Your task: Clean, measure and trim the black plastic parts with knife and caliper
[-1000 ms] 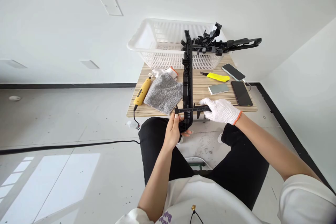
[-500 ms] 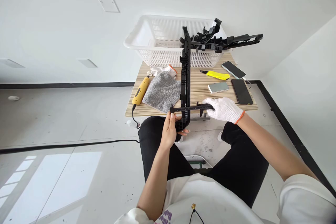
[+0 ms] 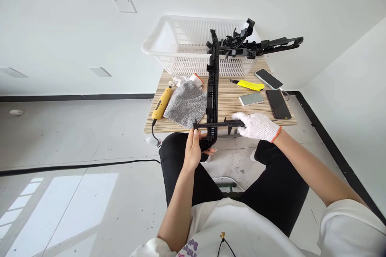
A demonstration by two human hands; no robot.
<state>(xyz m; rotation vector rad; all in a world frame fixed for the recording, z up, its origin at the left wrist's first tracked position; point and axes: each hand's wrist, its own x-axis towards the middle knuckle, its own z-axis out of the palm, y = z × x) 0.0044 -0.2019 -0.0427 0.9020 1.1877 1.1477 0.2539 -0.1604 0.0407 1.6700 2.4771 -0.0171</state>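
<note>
My bare left hand [image 3: 194, 150] is closed round the near end of a long black plastic part [image 3: 212, 88], its thumb up against the fixed-jaw end of a black caliper [image 3: 208, 125]. The caliper lies crosswise over the part, with its sliding jaw on the right, apart from the part. In a white knit glove with an orange cuff, my right hand [image 3: 256, 125] grips the caliper's slider end. The part stretches away from me over the table, its far end in front of the basket. Fingers of my left hand beneath the part are mostly hidden.
A white basket [image 3: 187, 64] holding more black plastic parts [image 3: 241, 44] stands at the table's back. On the striped table [image 3: 226, 106] are a grey cloth [image 3: 187, 104], a glove [image 3: 196, 80], a corded yellow tool [image 3: 162, 103], a yellow utility knife [image 3: 250, 85], phones [image 3: 278, 104] and a pale box [image 3: 251, 99].
The caliper's fixed-jaw end and my left hand have shifted slightly left, with the black part's near end. Both hands keep their grip.
</note>
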